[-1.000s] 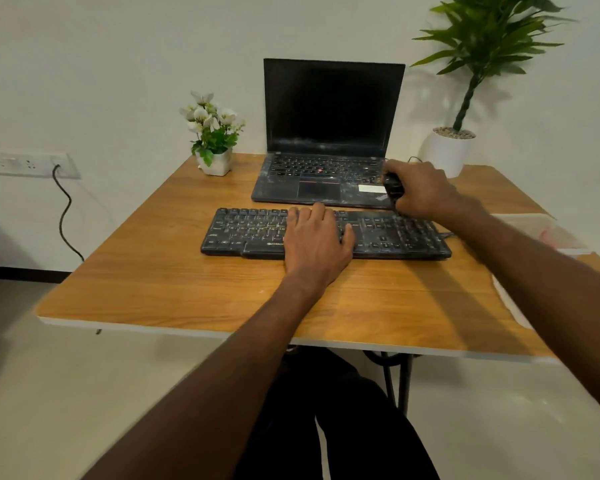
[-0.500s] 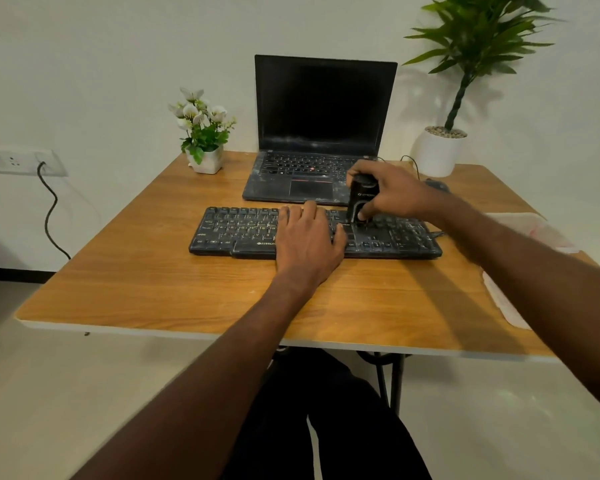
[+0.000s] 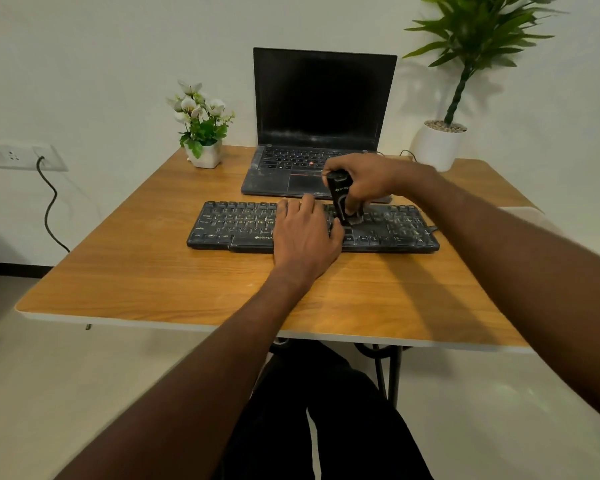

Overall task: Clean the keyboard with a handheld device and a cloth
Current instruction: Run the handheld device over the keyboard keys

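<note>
A dusty black keyboard lies across the middle of the wooden table. My left hand lies flat on its centre keys, fingers straight, holding it down. My right hand grips a small black handheld device upright, its lower brush end touching the keys just right of my left hand. A pale cloth shows only as a sliver at the table's right edge, mostly hidden behind my right forearm.
An open dusty laptop stands right behind the keyboard. A small white flower pot sits at the back left and a tall potted plant at the back right. A wall socket with a black cable is on the left.
My right hand picked up the device beside the laptop and brought it left and down onto the keyboard. My left hand stayed on the keys.
</note>
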Available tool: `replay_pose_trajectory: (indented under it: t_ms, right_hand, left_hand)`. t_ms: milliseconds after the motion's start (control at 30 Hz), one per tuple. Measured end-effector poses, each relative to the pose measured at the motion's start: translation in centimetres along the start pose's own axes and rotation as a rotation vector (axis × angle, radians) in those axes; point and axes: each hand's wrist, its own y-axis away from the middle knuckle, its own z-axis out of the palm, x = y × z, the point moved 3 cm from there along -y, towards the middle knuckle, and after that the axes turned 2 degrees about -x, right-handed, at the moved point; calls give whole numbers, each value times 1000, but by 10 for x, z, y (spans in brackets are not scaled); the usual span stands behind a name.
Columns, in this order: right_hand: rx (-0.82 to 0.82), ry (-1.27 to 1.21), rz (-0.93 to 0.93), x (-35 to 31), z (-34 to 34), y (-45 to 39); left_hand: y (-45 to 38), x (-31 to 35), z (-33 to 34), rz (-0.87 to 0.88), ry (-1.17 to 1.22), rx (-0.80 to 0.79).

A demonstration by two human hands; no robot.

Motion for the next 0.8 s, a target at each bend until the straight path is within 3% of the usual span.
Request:
replay_pose_trajectory:
  t_ms: [200, 367, 533, 600, 733, 800]
  right_hand:
    - [352, -16, 40, 15, 10, -9]
    - [228, -167, 40, 25, 8, 4]
    - [457, 102, 161, 36, 6, 14]
    - [527, 9, 145, 37, 6, 18]
    - [449, -222, 44, 28, 18, 15]
    - [441, -119, 110, 32, 15, 16]
  left_hand:
    - [0, 0, 1, -5, 4, 6]
    - [-1, -1, 2, -4, -1, 2]
    - [0, -1, 1, -9, -9, 21]
    - [-1, -1, 1, -10, -15, 24]
    - [0, -2, 3, -12, -18, 12]
    - [-1, -3, 3, -16, -18, 11]
